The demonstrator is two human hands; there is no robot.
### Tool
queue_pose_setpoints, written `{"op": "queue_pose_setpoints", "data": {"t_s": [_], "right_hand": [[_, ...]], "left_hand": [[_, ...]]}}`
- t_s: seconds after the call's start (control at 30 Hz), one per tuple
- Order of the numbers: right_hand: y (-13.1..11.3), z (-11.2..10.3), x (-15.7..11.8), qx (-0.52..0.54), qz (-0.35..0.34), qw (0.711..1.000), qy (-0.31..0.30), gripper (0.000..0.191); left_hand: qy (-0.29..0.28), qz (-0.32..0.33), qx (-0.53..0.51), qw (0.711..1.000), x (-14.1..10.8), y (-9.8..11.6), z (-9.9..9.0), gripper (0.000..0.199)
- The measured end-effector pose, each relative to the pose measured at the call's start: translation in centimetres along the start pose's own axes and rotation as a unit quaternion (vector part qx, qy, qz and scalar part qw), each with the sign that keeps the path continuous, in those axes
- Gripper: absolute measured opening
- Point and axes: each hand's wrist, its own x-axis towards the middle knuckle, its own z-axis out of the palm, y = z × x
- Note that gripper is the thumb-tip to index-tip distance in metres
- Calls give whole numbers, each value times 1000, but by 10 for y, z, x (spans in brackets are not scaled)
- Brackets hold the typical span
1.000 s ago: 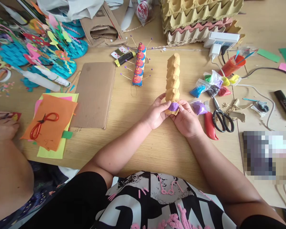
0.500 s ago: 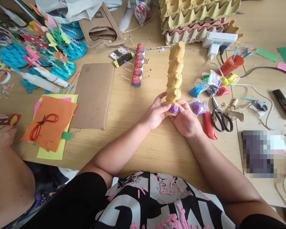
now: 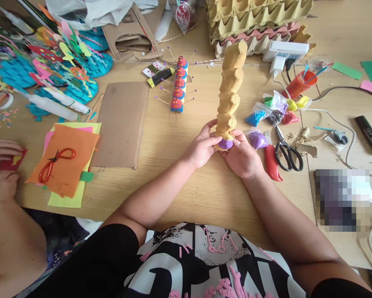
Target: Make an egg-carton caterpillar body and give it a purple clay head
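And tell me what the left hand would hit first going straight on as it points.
The left hand would first meet the tan egg-carton strip, which it holds beside the purple bump. Just beyond, the right hand seems next, though depth is unclear.

Both arms extend forward, elbows bent, forearms converging ahead of the torso. Left forearm slants up and rightward; right forearm slants up and leftward. Left hand: thumb directed inward, fingers curled, pinch grip. Right hand: thumb angled inward and up, fingers curled, pinch grip. Hands roughly level, close together; contact between fingertips unclear.
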Motion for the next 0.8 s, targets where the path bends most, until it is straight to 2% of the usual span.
{"op": "queue_pose_setpoints", "data": {"t_s": [0.33,0.5,0.8], "right_hand": [[1,3,-1,-2,-5,1000,-9,43],[1,3,0,-5,-8,1000,-16,45],[3,2,1,-25,-15,1000,-12,46]], "left_hand": [[-24,5,28,999,0,-2,-3,74],[-26,17,38,999,0,-2,-1,71],[-6,-3,18,1000,0,-3,1,78]]}}
